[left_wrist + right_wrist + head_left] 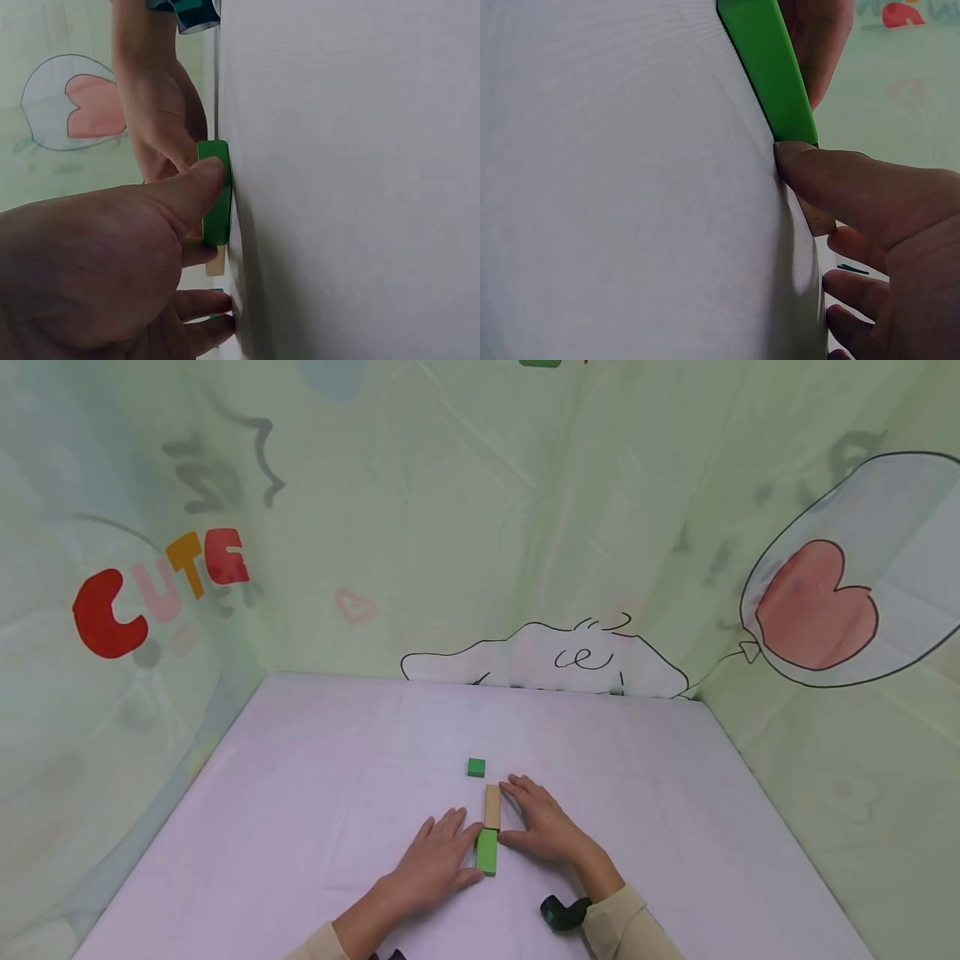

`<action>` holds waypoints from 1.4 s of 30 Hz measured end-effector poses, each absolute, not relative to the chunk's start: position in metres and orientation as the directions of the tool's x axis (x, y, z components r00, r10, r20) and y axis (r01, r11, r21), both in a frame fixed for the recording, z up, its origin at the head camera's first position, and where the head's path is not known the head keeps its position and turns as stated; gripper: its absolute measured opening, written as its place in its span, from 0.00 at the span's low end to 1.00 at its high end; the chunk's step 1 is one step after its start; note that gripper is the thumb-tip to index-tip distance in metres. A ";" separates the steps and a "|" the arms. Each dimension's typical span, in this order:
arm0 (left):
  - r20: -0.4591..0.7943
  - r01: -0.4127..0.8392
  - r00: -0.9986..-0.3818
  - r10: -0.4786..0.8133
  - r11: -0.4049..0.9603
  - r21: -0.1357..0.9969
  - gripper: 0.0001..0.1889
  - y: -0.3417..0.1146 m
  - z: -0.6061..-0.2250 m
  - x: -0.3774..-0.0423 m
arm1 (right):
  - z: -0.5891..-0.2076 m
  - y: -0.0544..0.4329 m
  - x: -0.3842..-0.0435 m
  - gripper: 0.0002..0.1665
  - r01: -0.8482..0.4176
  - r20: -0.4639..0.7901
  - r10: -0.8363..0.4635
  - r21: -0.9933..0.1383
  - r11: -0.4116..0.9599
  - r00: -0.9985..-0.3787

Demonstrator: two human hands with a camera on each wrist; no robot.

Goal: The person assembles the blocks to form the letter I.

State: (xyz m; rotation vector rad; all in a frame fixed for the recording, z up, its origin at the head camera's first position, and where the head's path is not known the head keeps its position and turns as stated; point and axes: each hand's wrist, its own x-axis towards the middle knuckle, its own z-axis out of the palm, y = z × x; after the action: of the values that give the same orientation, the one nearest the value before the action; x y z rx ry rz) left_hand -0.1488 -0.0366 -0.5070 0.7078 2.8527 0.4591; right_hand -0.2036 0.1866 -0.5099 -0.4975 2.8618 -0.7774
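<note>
A long green block [487,852] lies end to end with a natural wooden block [492,807] on the table. My left hand [433,866] holds the green block from its left side, thumb near the close end and index finger near the far end. In the left wrist view the thumb presses on the green block [216,202]. From the right, my right hand [549,824] holds the wooden block, thumb by the joint and index finger by the far end. The right wrist view shows that thumb covering part of the wooden block [821,219], just below the green block [769,67].
A small green cube [476,767] sits just beyond the wooden block. The table [360,760] has a pale cloth, with printed curtains [465,527] behind and at both sides. A dark wrist device [564,913] is by the right sleeve.
</note>
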 end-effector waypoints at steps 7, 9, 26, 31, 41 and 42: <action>-0.083 0.416 -0.880 0.468 0.843 0.342 0.38 -0.032 -0.508 -0.147 | -0.509 0.188 -0.203 0.47 -0.278 -0.055 -0.355 -0.514 0.812 -0.933; -0.077 0.419 -0.880 0.470 0.840 0.344 0.38 -0.031 -0.509 -0.147 | -0.509 0.188 -0.203 0.47 -0.278 -0.056 -0.356 -0.517 0.810 -0.933; -0.042 0.450 -0.873 0.485 0.836 0.314 0.38 -0.028 -0.513 -0.148 | -0.502 0.186 -0.202 0.44 -0.300 -0.052 -0.377 -0.509 0.807 -0.925; -0.028 0.456 -0.874 0.485 0.840 0.293 0.38 -0.028 -0.515 -0.147 | -0.504 0.186 -0.202 0.42 -0.299 -0.049 -0.373 -0.509 0.808 -0.927; -0.019 0.470 -0.870 0.493 0.839 0.275 0.38 -0.026 -0.516 -0.146 | -0.505 0.186 -0.202 0.40 -0.302 -0.028 -0.369 -0.518 0.800 -0.929; -0.019 0.469 -0.870 0.493 0.839 0.276 0.38 -0.026 -0.515 -0.146 | -0.505 0.186 -0.202 0.40 -0.303 -0.028 -0.370 -0.520 0.799 -0.928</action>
State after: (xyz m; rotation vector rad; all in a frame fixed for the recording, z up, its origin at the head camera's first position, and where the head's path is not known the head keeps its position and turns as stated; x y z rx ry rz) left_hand -0.1459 -0.0262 -0.5155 0.7671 2.9267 0.4048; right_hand -0.2020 0.1861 -0.5047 -0.5375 2.8570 -0.7934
